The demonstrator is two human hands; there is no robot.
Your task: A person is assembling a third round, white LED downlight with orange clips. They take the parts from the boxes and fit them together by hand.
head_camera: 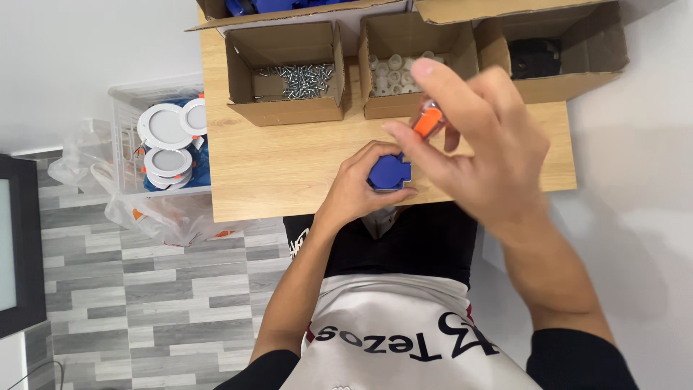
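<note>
A small blue plastic part [390,173] is sitting at the near edge of the wooden counter [274,166], gripped by the left hand [359,184], whose fingers are curling around its left side. Just above it, the right hand [480,141] is pinching an orange-handled tool [428,121] between thumb and fingers, the tool pointing down toward the blue part. Whether its tip is touching the part cannot be told.

Further back on the counter, three open cardboard boxes are standing in a row: a box of screws [285,79] on the left, a box of white plastic pieces [404,68] in the middle, and a box holding something black [556,54] on the right. Beside the counter, a clear bin [126,101] is holding round white light fittings [164,126].
</note>
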